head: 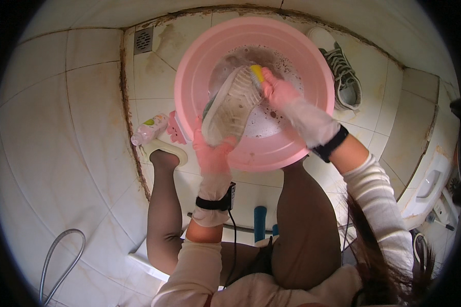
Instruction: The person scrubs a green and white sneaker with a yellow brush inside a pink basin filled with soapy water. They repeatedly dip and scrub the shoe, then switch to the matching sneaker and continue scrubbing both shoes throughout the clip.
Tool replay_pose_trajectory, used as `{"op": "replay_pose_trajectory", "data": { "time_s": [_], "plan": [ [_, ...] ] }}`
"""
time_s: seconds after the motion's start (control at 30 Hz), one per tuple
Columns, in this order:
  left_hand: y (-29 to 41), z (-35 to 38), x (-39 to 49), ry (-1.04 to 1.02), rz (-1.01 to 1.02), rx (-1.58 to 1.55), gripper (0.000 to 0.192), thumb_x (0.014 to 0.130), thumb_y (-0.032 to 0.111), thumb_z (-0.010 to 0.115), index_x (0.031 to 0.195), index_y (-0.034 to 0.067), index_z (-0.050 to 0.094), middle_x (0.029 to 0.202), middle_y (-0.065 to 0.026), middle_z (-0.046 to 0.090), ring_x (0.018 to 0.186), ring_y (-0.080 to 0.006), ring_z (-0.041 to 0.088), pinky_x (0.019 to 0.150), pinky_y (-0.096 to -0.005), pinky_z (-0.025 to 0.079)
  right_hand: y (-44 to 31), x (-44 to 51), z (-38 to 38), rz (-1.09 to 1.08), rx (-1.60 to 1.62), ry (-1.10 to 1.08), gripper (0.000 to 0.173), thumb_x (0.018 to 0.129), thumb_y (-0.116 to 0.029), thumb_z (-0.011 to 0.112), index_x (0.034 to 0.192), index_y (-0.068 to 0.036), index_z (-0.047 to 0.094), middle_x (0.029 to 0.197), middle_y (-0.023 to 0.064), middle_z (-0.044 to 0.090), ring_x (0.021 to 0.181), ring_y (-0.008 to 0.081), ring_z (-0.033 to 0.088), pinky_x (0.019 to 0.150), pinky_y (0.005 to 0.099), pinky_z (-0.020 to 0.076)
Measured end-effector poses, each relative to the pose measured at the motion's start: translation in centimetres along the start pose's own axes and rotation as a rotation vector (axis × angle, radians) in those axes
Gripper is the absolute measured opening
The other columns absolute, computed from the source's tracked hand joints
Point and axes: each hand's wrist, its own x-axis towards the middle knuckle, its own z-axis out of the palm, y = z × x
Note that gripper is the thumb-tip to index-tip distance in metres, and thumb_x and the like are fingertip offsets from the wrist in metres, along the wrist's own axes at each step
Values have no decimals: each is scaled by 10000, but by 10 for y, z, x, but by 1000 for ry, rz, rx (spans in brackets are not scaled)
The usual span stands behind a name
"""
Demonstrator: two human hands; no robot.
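Note:
My left hand (214,153), in a pink rubber glove, grips one end of a wet shoe (232,105) over a pink plastic basin (253,155). The shoe's pale ridged sole faces up, and a strip of its green upper shows at the left side. In my right hand (278,90), gloved the same way, is a scrub brush (257,73) with a yellow back. Its bristles are against the sole near the far end. Below the shoe lies cloudy, sudsy water (269,121). Black straps circle both wrists.
A green lace-up sneaker (342,76) stands right of the basin by the wall. Left of it lie a pink plastic bottle (150,129) and a pink card-like item (176,128). A floor drain (143,40) sits in the far left corner. A metal hose (61,261) loops at lower left.

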Motion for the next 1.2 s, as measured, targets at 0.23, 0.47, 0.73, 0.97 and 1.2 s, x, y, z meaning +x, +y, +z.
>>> {"op": "replay_pose_trajectory", "data": {
  "time_s": [0.23, 0.47, 0.73, 0.97, 1.2],
  "plan": [
    [5, -17, -3, 79, -97, -41, 668, 679, -174, 603, 1316, -15, 482, 1255, -91, 581, 1144, -225, 573, 990, -360, 455, -36, -7, 16, -219, -85, -179, 400, 1040, -443, 376, 1194, -162, 616, 804, 101, 621, 689, 179, 569, 696, 301, 485],
    [2, -11, -9, 98, -44, -94, 688, 685, -188, 592, 1335, -8, 457, 1255, -103, 578, 1116, -230, 589, 963, -350, 478, -56, -5, 35, -264, -7, -146, 408, 1040, -434, 296, 1167, -133, 540, 617, 63, 499, 504, 176, 482, 453, 350, 439],
    [9, -5, -11, 157, -93, -136, 686, 685, -175, 605, 1335, -16, 454, 1239, -117, 585, 1038, -238, 625, 921, -335, 500, -71, -16, 15, 166, 336, -265, 451, 1043, -437, 348, 953, -44, 548, 674, 70, 496, 453, 177, 467, 410, 335, 405],
    [9, -16, -3, 45, -25, -109, 644, 691, -160, 639, 1302, -21, 488, 1170, -114, 622, 1019, -228, 634, 868, -358, 533, -71, 32, 34, 190, 426, -204, 339, 1049, -383, 370, 1037, -99, 554, 640, 37, 501, 482, 156, 491, 467, 324, 447],
    [4, -16, -6, 85, -72, -142, 668, 676, -142, 680, 1303, -27, 478, 1177, -122, 617, 1027, -238, 633, 884, -366, 531, -72, -9, 22, -16, 119, -351, 270, 1054, -320, 377, 1025, -112, 545, 655, 15, 487, 492, 131, 475, 421, 295, 423]
  ]
}}
